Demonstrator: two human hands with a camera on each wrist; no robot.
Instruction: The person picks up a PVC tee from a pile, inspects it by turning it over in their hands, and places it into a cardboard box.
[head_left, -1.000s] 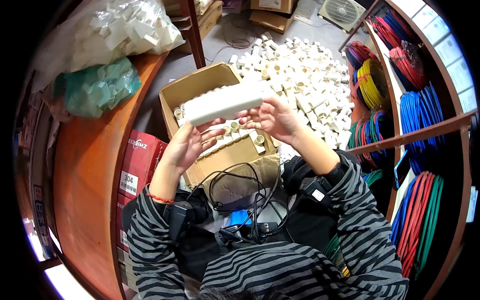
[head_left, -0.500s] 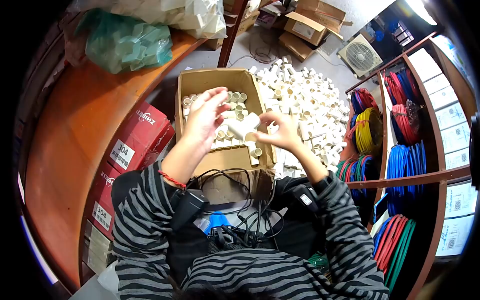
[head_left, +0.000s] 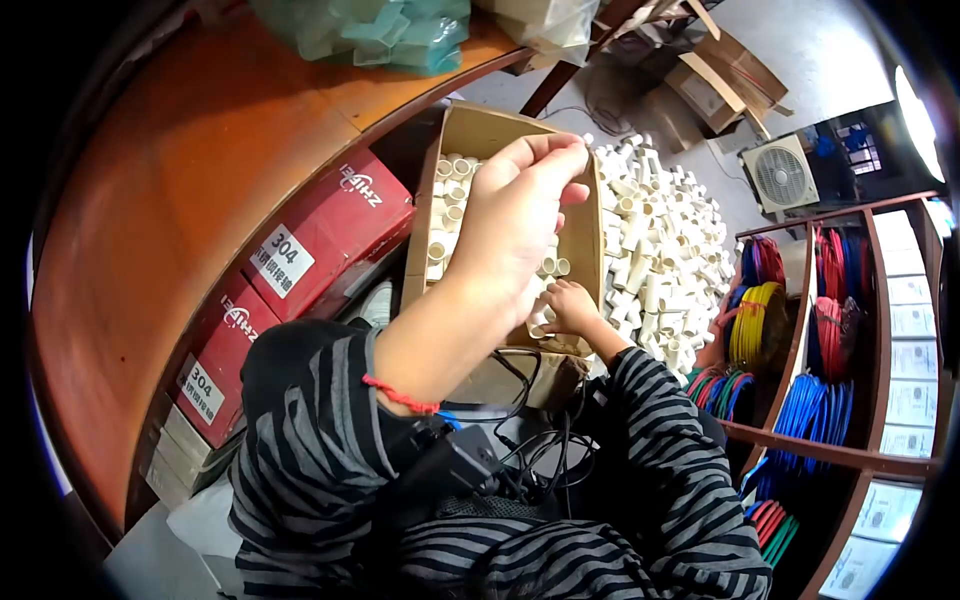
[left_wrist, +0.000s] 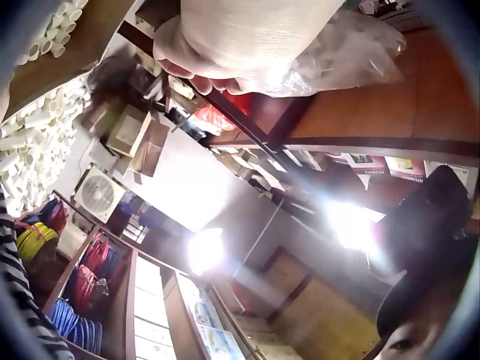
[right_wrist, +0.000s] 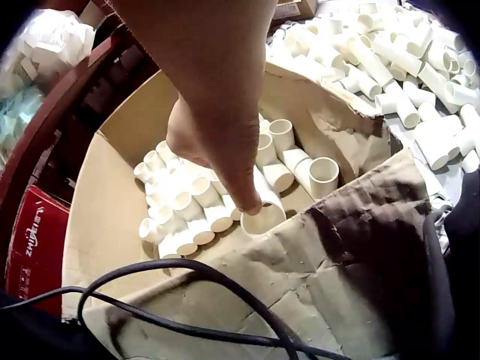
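My left hand (head_left: 515, 215) is raised above the cardboard box (head_left: 412, 285), its fingers loosely bent and nothing visible in them. In the left wrist view the same hand (left_wrist: 232, 49) shows at the top, away from any fitting. Inside the box my right hand (head_left: 572, 308) grips a white pipe fitting near the front wall. The right wrist view shows a fingertip of that hand (right_wrist: 221, 150) at the open end of the fitting (right_wrist: 264, 222). Rows of white fittings (right_wrist: 191, 210) lie to its left, and another fitting (right_wrist: 323, 177) stands to its right.
A pile of loose white fittings (head_left: 655, 250) covers the floor right of the box. Red boxes (head_left: 330, 225) and an orange tabletop (head_left: 200, 170) are on the left. Shelves with coiled tubing (head_left: 815, 400) are on the right. Black cables (right_wrist: 187, 266) cross the box front.
My right hand has lowered with a white fitting from above the box into it. My left hand let go of the fittings and rose. The head view has shifted, moving the box rightwards in the picture.
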